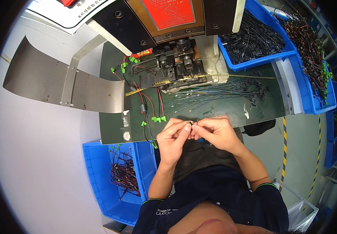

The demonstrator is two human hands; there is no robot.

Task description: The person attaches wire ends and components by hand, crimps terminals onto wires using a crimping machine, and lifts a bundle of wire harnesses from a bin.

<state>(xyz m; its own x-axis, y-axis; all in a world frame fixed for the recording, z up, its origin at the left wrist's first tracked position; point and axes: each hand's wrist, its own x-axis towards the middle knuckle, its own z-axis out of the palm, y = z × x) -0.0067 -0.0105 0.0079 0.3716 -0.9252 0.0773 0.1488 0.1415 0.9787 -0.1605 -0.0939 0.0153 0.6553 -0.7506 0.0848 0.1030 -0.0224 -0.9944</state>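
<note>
Beyond left grip [173, 138], red printed label [169, 15]

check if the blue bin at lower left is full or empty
Partly filled: wires lie in the blue bin, with bare bottom showing.

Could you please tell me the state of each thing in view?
Left hand: pinching a small part, unidentifiable
Right hand: pinching it too
Machine: cannot tell whether running
Black-ended cables: loose, fanned out
Green-ended wires: loose, scattered
Lower-left blue bin: open, partly filled
Upper-right blue bin: open, full
Far-right blue bin: open, heaped
</note>
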